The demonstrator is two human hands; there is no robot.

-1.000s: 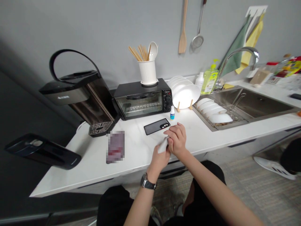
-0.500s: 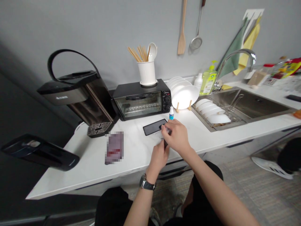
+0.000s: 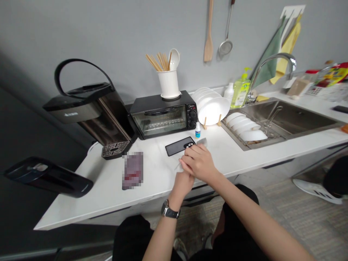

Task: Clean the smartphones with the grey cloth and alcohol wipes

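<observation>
My right hand (image 3: 199,161) is closed and lies over my left hand (image 3: 185,183), the two touching above the counter's front part. A thin grey piece that looks like cloth (image 3: 201,142) sticks out beyond my right fingers, and a pale edge shows to their left. My left fingers are curled beneath, and what they hold is hidden. Just past my hands lies a dark phone or phone case (image 3: 178,146) with camera openings at its right end. A small white spray bottle with a blue label (image 3: 198,131) stands behind it.
A black toaster oven (image 3: 163,117) carries a white utensil holder (image 3: 168,83). Left are a drinks machine (image 3: 100,116), a blurred-out purple item (image 3: 133,170) and a dark container (image 3: 49,177). Plates (image 3: 213,110) and a sink (image 3: 307,119) are right. Another person's shoe (image 3: 317,190) is on the floor.
My right hand has turned and come down over my left hand, covering the dark thing seen between them. The grey piece and the phone's camera openings now show. The view shifted slightly.
</observation>
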